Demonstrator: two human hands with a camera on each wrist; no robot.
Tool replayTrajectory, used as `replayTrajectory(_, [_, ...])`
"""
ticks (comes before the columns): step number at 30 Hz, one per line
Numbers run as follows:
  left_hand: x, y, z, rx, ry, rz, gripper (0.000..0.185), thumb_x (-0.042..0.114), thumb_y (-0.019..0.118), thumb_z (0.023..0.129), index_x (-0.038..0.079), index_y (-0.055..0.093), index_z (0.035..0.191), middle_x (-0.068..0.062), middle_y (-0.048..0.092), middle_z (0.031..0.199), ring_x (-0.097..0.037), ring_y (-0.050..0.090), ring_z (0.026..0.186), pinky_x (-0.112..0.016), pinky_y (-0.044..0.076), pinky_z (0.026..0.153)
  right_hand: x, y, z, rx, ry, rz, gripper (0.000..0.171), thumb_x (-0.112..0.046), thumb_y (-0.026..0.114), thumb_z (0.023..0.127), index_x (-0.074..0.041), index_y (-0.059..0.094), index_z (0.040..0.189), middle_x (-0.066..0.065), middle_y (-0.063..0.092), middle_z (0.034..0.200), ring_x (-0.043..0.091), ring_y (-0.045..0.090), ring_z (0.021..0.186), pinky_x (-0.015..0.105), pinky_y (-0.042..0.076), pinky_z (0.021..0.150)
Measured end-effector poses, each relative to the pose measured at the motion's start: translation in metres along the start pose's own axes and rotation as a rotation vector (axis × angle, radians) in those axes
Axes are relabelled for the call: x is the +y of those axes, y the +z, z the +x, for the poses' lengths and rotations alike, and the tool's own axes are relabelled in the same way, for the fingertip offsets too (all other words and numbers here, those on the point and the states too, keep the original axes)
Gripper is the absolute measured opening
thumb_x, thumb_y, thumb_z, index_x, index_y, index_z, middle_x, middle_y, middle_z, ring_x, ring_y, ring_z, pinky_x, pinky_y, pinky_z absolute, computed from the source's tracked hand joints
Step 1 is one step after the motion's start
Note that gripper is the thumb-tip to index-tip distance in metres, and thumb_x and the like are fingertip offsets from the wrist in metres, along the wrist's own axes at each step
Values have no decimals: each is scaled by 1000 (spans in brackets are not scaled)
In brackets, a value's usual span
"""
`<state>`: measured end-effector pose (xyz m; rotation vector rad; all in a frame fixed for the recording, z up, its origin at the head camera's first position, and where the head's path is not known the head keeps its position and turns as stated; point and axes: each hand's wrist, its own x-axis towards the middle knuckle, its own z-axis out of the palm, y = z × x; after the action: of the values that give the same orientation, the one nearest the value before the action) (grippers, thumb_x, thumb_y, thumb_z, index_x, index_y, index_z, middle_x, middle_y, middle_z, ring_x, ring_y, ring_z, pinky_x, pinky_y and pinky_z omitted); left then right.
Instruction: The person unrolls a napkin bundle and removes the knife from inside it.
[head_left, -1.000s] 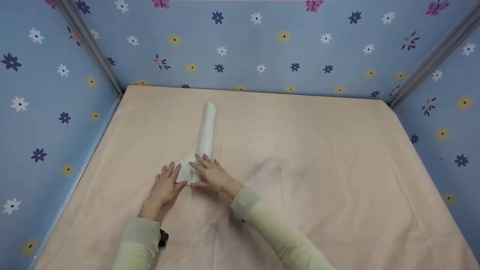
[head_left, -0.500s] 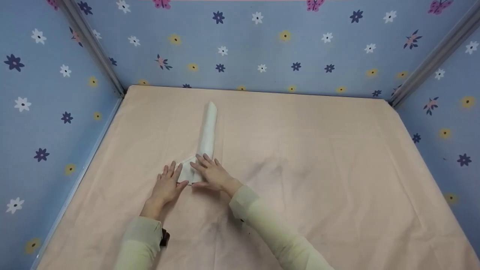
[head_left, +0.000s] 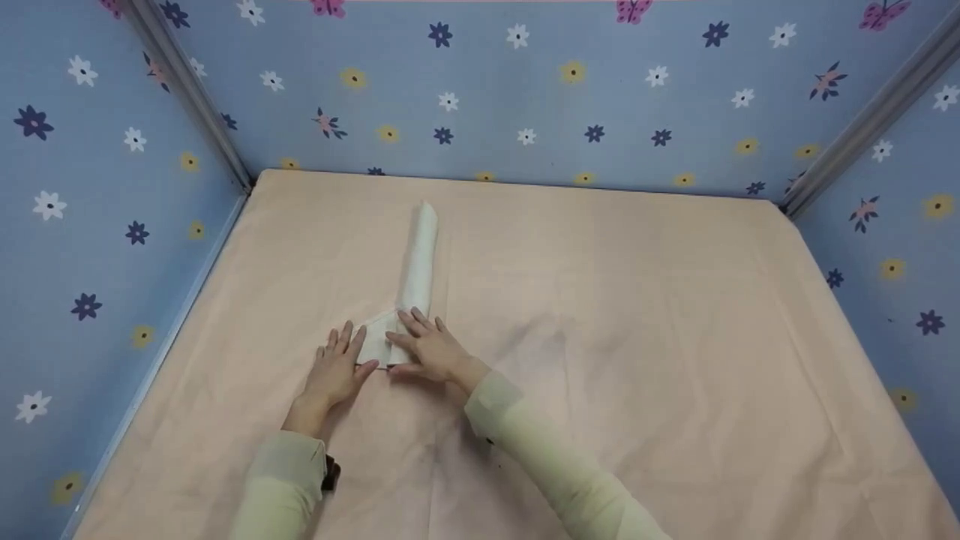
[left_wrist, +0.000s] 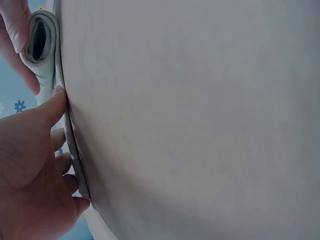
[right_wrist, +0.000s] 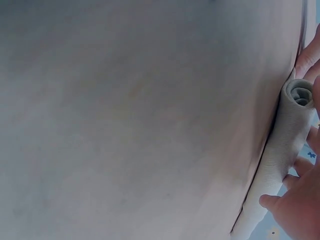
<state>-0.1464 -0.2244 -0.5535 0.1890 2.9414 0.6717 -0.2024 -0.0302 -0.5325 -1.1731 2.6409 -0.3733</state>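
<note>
- The booth walls [head_left: 525, 97], blue with a flower print, close in the top, left and right of the head view; metal corner posts [head_left: 191, 97] run diagonally in the upper left and upper right.
- The peach tablecloth [head_left: 637, 337] fills the floor of this enclosure from the back wall down to the lower edge of the frame. The whole right half and the lower middle lie bare, with only soft creases.
- The white cloth [head_left: 417, 277] is the only thing lying inside the booth, left of centre. Its far part is a tight roll pointing toward the back wall and stopping short of it; its near part spreads into a flat triangular flap under the hands.
- In the left wrist view the roll's [left_wrist: 42, 42] open spiral end shows at the upper left, with a thin cloth edge running down beside the thumb.
- The right hand [head_left: 427, 349] lies flat across the near end of the roll, fingers straight and spread, pressing it down; its pale green sleeve [head_left: 555, 465] comes in from the lower right.
- The left hand [head_left: 336, 367] rests flat just left of the flap, fingers straight, thumb touching the flap's edge; it grips nothing.
- The two hands sit just beside each other, well apart from the left wall.
</note>
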Motion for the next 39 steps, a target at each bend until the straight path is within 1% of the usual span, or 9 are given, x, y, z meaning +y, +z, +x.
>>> replayTrajectory(11, [1,0,0,-10,-3,1,64,34,47,91,-2,22,139,-26,11,143,-46,7,128,-60,10,99,4,-1,-5,11,-5,1,62,-54,50,82,-21,40,134,7,14,147,24,6,134,50,17,103])
replayTrajectory(21, [1,0,0,-10,4,10,63,34,46,92,-1,22,139,-26,11,143,-46,6,128,-61,11,99,9,-2,-11,11,-10,46,62,-53,51,82,-21,41,134,6,13,147,23,7,134,51,17,103])
replayTrajectory(26, [1,0,0,-18,-6,19,63,33,46,92,-2,22,139,-26,10,143,-46,5,128,-61,10,99,12,-3,-12,17,-19,53,62,-52,52,82,-20,41,133,7,14,147,24,9,134,50,19,102])
replayTrajectory(32, [1,0,0,-23,-21,26,64,34,45,92,-2,21,139,-27,10,143,-47,6,128,-60,10,99,15,-3,-15,35,-31,87,59,-49,54,82,-20,42,132,8,16,146,24,11,133,50,19,103])
replayTrajectory(39, [2,1,0,-26,-29,20,63,34,45,92,-1,21,139,-26,10,143,-46,5,128,-60,9,99,18,-4,-22,56,-24,127,59,-47,56,82,-19,43,132,8,16,146,23,12,133,47,20,103])
